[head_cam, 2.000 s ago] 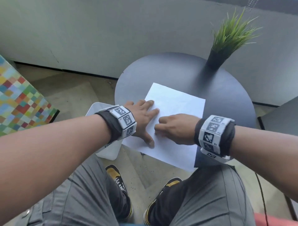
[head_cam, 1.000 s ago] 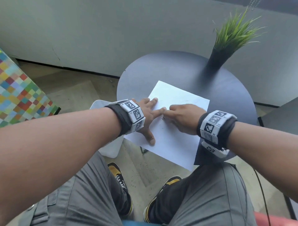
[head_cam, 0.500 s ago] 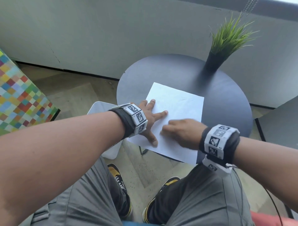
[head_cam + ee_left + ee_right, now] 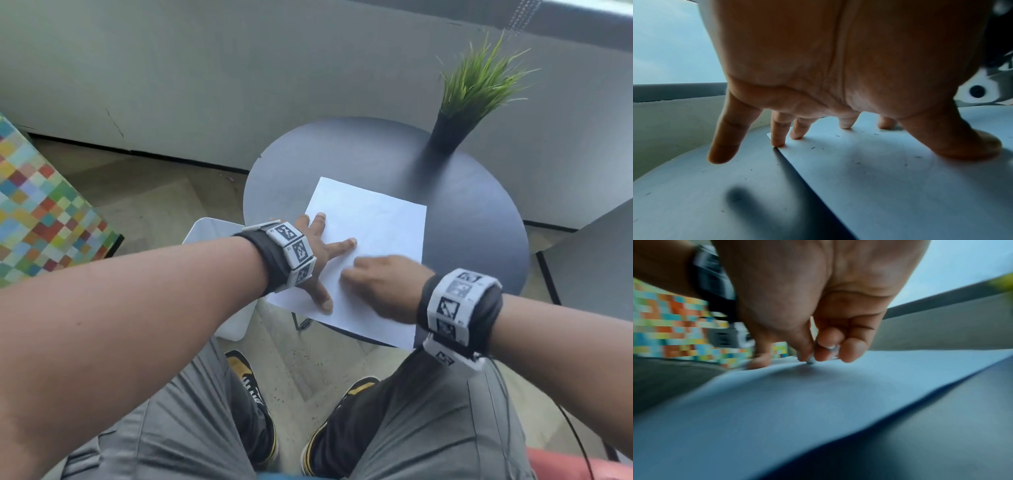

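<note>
A white sheet of paper (image 4: 370, 219) lies on a round dark table (image 4: 462, 212), its near edge hanging over the rim. My left hand (image 4: 318, 253) presses on the sheet's left side with fingers spread and straight; in the left wrist view the fingertips (image 4: 795, 136) touch the paper (image 4: 879, 178), which carries small dark specks. My right hand (image 4: 376, 284) is blurred, its fingers curled. In the right wrist view the right hand (image 4: 812, 356) pinches a small grey object (image 4: 810, 362) whose tip touches the paper (image 4: 797, 402). I cannot tell what the object is.
A potted grass plant (image 4: 469, 92) stands at the table's far right. A white stool or bin (image 4: 219, 233) sits left of the table, beyond it a multicoloured checkered surface (image 4: 41, 212). A grey seat (image 4: 599, 260) is at the right. My knees are below the table's near edge.
My right hand has slid back and forth over the paper and is now nearer to me than a second ago. The left hand has stayed pressed on the sheet.
</note>
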A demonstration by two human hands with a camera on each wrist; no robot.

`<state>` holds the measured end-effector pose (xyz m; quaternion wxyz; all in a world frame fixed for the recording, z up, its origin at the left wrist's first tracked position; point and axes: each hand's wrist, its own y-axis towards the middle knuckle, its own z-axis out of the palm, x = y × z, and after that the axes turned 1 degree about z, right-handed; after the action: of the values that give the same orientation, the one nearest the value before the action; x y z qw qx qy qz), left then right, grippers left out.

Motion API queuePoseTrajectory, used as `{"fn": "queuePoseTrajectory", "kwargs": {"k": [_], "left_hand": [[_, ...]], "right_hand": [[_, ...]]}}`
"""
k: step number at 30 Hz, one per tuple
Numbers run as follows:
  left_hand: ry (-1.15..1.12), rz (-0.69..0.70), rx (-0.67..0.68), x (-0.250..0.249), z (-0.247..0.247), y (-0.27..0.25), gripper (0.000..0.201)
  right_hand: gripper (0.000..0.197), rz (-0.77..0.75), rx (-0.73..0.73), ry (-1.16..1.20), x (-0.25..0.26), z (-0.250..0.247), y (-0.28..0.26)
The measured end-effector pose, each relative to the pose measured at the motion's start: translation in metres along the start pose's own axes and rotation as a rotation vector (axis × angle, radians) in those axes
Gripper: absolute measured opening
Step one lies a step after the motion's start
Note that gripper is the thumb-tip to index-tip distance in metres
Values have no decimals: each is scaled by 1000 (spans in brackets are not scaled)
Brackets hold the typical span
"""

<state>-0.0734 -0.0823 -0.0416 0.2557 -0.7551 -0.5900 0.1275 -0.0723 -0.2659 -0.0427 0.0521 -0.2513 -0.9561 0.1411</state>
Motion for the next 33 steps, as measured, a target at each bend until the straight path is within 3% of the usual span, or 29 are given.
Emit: {"fn": "queuePoseTrajectory", "kwargs": {"k": [2,6,7,11,16,17,20,21,22,25,26,29,30,31,33], "left_hand": [[3,-2,1,0,0,0,129],[-9,-1,-9,0,-1,0,128],[-11,-3,-11,0,0,0,128],[-9,-1,-5,0,-1,-2,128],[7,7,6,-6,-6,-3,125],[8,6,13,-6,-7,-2,125],[12,4,39,-7,-9,-1,126],[18,2,42,-7,-10,-1,126],[23,4,40,-7,-11,-1,126],[23,4,26,-9,-11,-1,125],[24,3,26,-9,-11,-2,126],[38,0,28,-9,-11,-1,127],[38,1,27,-9,-11,-1,127],[34,4,21,-9,-11,-2,127],[31,5,3,-9,-10,-2,125]], "right_hand": [[28,-104,81,17,11,3,-4],[26,231,-86,-4,-28,-3,9],[25,242,-98,12,-25,-2,11],[25,-29,22,71,6,3,10],[24,298,-95,35,-51,3,11],[25,259,-104,36,-44,5,8],[23,-95,-30,100,-8,11,-8],[26,-110,10,110,-9,9,-11],[26,-67,-13,81,-19,9,-10],[16,281,-129,52,-51,13,-4],[18,284,-124,57,-46,17,-3],[24,-64,9,65,-3,17,-8],[25,-96,34,82,-3,16,-10],[27,-41,31,88,-9,13,-9],[21,229,-92,71,-35,11,-1]]}}
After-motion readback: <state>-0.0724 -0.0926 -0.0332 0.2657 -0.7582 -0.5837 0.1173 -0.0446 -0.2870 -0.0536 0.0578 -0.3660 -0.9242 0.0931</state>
